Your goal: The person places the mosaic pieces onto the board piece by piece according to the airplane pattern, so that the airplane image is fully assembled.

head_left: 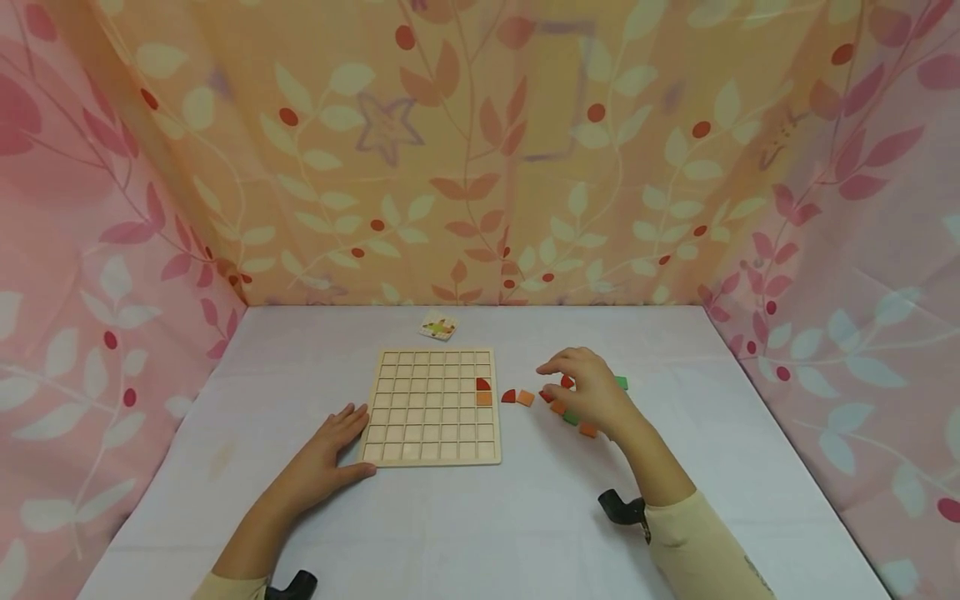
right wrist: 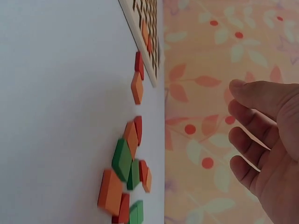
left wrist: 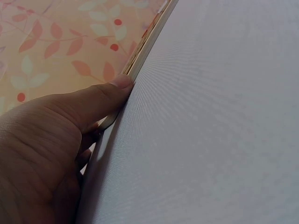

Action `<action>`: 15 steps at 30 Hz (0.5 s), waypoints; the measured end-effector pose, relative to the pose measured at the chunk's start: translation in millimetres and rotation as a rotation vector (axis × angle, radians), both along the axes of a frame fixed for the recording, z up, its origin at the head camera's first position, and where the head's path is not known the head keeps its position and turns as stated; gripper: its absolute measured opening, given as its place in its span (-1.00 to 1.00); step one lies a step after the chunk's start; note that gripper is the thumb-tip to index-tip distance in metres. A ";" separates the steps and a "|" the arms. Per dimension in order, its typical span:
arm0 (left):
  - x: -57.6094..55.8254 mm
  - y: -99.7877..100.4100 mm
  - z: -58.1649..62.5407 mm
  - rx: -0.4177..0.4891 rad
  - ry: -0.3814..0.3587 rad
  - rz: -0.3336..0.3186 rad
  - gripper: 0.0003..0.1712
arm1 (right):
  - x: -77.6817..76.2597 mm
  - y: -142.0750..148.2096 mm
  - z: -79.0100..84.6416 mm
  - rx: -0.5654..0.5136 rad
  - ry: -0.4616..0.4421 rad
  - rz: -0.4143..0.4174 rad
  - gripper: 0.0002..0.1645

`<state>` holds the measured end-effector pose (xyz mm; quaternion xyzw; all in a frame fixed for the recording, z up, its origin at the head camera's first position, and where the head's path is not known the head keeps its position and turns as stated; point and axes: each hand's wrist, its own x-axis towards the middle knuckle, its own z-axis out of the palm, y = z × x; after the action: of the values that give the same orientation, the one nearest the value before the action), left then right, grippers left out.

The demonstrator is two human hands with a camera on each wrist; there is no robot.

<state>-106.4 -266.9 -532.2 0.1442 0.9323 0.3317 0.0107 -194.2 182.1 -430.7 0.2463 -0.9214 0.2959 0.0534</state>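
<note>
A wooden grid board (head_left: 430, 457) lies on the table with a red quarter-round piece (head_left: 483, 384) and an orange square piece (head_left: 483, 398) in adjoining cells near its right side. My left hand (head_left: 322, 458) rests at the board's near-left corner, fingers stretched along the left edge. In the left wrist view the thumb (left wrist: 105, 99) touches the board's edge (left wrist: 148, 44). Above loose pieces to the right of the board hovers my right hand (head_left: 592, 392). Its fingers are loosely bent, and the right wrist view shows nothing between thumb (right wrist: 259, 95) and fingers.
Loose red, orange and green pieces, among them a green one (right wrist: 122, 160), lie right of the board. A small patterned card (head_left: 438, 327) lies behind it. Floral curtains (head_left: 480, 208) surround the white table (head_left: 480, 533) at the back and sides.
</note>
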 end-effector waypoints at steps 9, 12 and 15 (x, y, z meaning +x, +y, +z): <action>1.5 -0.6 -1.2 -0.011 0.020 -0.001 0.11 | 6.9 35.3 2.0 -0.011 -0.031 -0.025 -0.68; 0.9 -0.7 -1.2 -0.015 0.023 -0.006 0.11 | 7.9 47.8 -0.1 0.014 -0.046 -0.053 -0.67; 0.6 -0.6 -1.0 -0.009 0.027 -0.005 0.11 | 8.8 60.2 -3.7 0.026 -0.053 -0.074 -0.66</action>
<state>-105.8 -267.5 -533.2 0.1510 0.9335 0.3253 -0.0002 -185.4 242.3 -434.3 0.2048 -0.9347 0.2882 0.0369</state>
